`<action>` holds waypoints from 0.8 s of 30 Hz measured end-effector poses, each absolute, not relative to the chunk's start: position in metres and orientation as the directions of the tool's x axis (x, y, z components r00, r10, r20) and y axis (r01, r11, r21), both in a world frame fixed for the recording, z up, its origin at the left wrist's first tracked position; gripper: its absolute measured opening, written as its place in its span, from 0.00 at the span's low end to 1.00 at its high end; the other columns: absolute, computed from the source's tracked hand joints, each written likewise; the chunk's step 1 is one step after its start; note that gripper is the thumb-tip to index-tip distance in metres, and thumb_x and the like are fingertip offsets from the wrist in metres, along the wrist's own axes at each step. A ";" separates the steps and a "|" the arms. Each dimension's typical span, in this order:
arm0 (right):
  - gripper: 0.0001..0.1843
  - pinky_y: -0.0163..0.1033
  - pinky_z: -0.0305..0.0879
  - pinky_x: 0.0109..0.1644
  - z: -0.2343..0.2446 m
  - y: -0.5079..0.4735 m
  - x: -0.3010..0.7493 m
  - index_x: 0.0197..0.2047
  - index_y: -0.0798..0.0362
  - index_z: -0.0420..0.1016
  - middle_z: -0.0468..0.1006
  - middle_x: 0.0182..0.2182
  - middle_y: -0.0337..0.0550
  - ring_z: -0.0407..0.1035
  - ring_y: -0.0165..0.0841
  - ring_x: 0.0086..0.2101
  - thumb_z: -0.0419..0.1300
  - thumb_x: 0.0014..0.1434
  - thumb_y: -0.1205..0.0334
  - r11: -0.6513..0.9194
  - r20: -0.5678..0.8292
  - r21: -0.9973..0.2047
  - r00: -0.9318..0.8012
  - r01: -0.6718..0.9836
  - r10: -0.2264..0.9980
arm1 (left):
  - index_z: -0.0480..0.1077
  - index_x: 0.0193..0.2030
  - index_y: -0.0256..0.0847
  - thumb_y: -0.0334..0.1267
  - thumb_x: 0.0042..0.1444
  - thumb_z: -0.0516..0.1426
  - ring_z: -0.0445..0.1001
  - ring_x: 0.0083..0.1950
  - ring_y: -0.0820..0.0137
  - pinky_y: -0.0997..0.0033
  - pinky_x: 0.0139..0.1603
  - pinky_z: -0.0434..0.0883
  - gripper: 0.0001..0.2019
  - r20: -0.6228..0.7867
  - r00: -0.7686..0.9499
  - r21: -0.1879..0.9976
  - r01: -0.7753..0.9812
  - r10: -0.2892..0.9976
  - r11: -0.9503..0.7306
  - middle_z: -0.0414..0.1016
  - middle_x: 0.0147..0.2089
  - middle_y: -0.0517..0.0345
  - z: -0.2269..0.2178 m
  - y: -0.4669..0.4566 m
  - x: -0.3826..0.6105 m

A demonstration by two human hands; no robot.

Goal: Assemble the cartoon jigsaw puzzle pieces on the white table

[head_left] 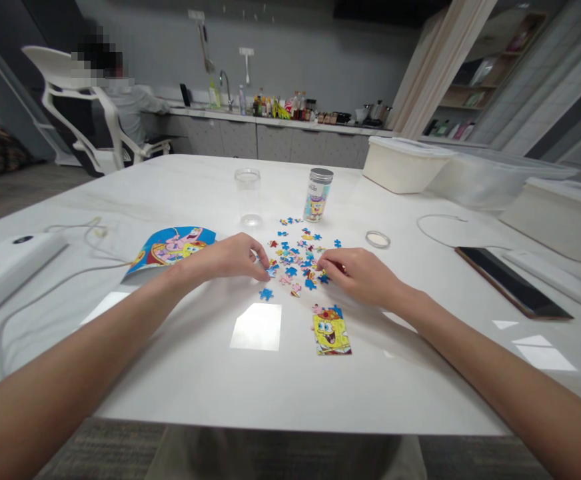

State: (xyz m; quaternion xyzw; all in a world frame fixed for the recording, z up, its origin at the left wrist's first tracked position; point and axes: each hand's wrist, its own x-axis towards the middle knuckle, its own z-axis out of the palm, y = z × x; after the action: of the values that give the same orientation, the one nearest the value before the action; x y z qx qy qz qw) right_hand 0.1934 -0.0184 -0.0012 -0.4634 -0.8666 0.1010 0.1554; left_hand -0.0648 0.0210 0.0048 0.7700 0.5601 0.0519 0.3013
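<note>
Several small loose jigsaw pieces [295,257], mostly blue, lie scattered in the middle of the white table [195,373]. My left hand [233,257] rests at the left edge of the scatter, fingertips pinched on a piece [271,271]. My right hand [358,273] sits at the right edge, fingers curled down onto pieces near it. A partly assembled cartoon section [330,331] lies just in front of my right hand. A lone blue piece [266,294] lies between my hands.
A printed cartoon picture sheet [173,248] lies left. Behind the pieces stand a clear cup [248,193] and a lidded puzzle jar [317,194]; a round lid [377,239] lies right. A phone [513,280], white boxes [405,163] and cables occupy the edges. A person sits at the far counter [125,100].
</note>
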 end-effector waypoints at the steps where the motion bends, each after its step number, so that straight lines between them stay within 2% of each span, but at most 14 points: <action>1: 0.13 0.36 0.52 0.33 -0.001 -0.018 0.193 0.31 0.53 0.71 0.75 0.28 0.40 0.63 0.29 0.29 0.49 0.65 0.63 0.549 0.172 -0.315 -0.522 0.774 0.835 | 0.77 0.34 0.41 0.47 0.39 0.64 0.60 0.23 0.76 0.73 0.25 0.52 0.16 -0.266 0.371 0.517 0.834 0.890 -0.193 0.65 0.23 0.65 0.006 0.020 -0.064; 13: 0.15 0.36 0.51 0.33 -0.005 -0.016 0.195 0.31 0.53 0.70 0.75 0.29 0.41 0.63 0.29 0.29 0.48 0.66 0.60 0.562 0.158 -0.294 -0.540 0.773 0.827 | 0.76 0.31 0.40 0.49 0.42 0.62 0.59 0.22 0.77 0.74 0.24 0.54 0.14 -0.268 0.355 0.504 0.844 0.896 -0.184 0.67 0.21 0.64 0.007 0.013 -0.056; 18: 0.15 0.36 0.51 0.32 -0.005 -0.016 0.195 0.31 0.53 0.70 0.75 0.28 0.41 0.63 0.29 0.28 0.48 0.65 0.60 0.560 0.147 -0.303 -0.543 0.771 0.827 | 0.76 0.31 0.40 0.46 0.42 0.62 0.60 0.22 0.77 0.74 0.25 0.56 0.12 -0.286 0.344 0.513 0.843 0.895 -0.160 0.69 0.22 0.63 0.007 0.010 -0.054; 24: 0.15 0.36 0.52 0.33 -0.004 -0.016 0.196 0.32 0.52 0.72 0.76 0.29 0.42 0.65 0.30 0.29 0.48 0.65 0.60 0.556 0.160 -0.289 -0.533 0.779 0.831 | 0.77 0.32 0.43 0.44 0.39 0.62 0.65 0.24 0.75 0.75 0.26 0.57 0.12 -0.332 0.320 0.434 0.887 0.887 -0.157 0.72 0.27 0.62 0.016 0.010 -0.062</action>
State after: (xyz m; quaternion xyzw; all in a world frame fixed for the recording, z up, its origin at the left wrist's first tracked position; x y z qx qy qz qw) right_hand 0.1956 -0.0157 -0.0041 -0.4621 -0.8708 0.0915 0.1407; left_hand -0.0616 0.0100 0.0160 0.7607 0.5832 0.0004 0.2851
